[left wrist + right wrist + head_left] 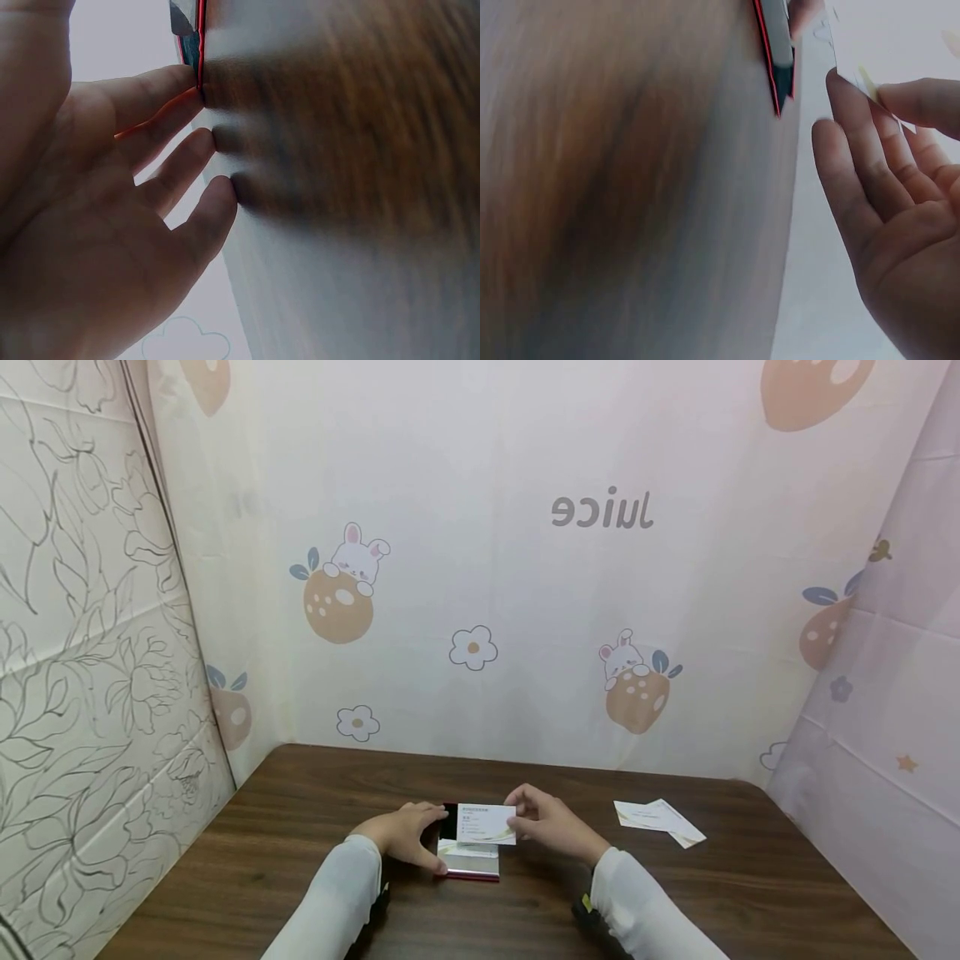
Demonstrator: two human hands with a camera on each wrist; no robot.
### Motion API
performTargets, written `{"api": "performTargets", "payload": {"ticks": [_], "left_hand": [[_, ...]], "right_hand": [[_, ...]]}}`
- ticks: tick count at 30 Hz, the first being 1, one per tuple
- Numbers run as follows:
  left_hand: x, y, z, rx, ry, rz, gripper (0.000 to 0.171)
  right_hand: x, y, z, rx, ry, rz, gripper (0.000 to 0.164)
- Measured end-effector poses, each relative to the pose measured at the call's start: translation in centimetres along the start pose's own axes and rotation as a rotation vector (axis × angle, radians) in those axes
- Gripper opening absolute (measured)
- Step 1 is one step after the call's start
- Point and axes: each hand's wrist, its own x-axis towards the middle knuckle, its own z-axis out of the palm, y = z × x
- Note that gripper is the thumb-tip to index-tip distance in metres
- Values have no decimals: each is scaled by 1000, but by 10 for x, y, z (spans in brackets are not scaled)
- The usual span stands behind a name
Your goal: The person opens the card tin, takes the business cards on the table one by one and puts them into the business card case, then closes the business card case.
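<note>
A red-edged business card case lies opened out on the table, part black and part silver, with a white card showing inside it. My left hand holds the case along its left side, thumb at the near corner and fingertips at the far one. Between thumb and fingers, my right hand pinches a printed white business card by its right end. That card overlaps the case in the head view; the right wrist view has the pinched card raised off the wooden surface.
Two more white cards lie overlapping on the brown wooden table, off to the right. Patterned curtains hang behind the table and along both sides.
</note>
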Motion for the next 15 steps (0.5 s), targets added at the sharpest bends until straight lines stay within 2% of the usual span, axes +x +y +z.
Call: {"api": "performTargets", "payload": {"ticks": [5,9,15], "left_hand": [[1,0,0,6,2,-4,92],[2,0,0,11,0,-6,92],[3,0,0,0,0,-6,92]], "right_hand": [[5,-1,12,-90,12,-25,17],[7,-3,18,-88,3,-25,17],[8,-5,23,-92,-1,20,16]]}}
